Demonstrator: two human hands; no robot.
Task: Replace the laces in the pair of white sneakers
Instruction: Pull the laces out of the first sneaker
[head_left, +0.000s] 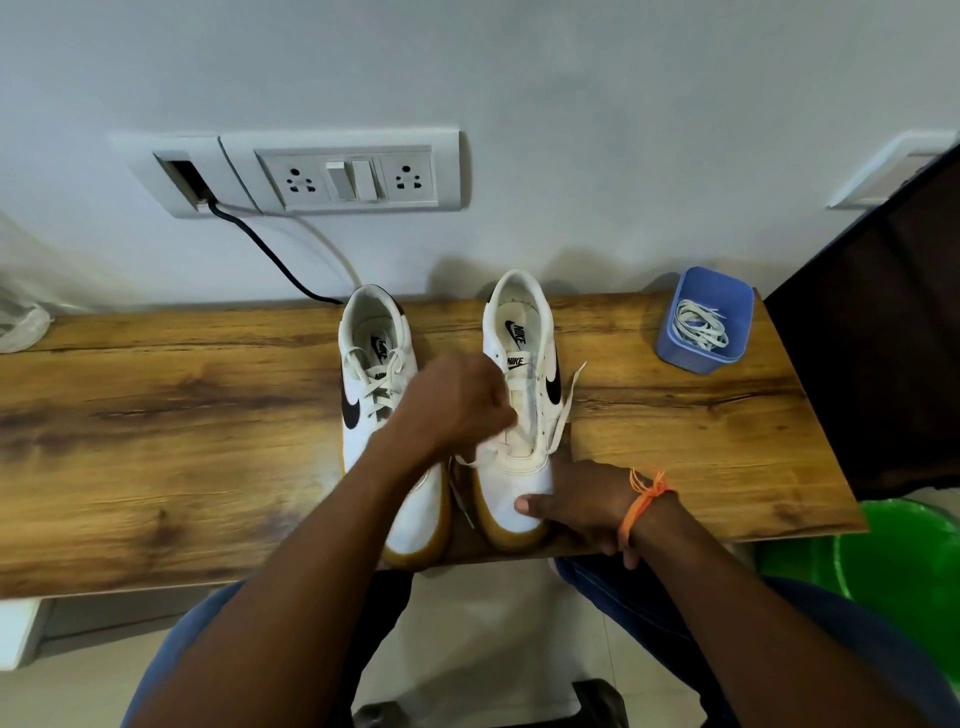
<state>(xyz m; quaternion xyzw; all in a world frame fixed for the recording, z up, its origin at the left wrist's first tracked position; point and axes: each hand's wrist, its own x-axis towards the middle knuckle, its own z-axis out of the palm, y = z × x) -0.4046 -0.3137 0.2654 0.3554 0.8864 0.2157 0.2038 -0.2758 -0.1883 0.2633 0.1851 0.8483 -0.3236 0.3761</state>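
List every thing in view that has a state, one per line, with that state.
Left sneaker: upright on the table, laced.
Right sneaker: upright, mostly unlaced, lace only in the lowest eyelets.
Loose lace: threaded at the bottom, one end trailing off the shoe's right side.
Left hand: fingers curled at the lace area, blurred.
Right hand: holds the right sneaker's toe, thumb on top.
Blue bin: upright, open, laces inside.
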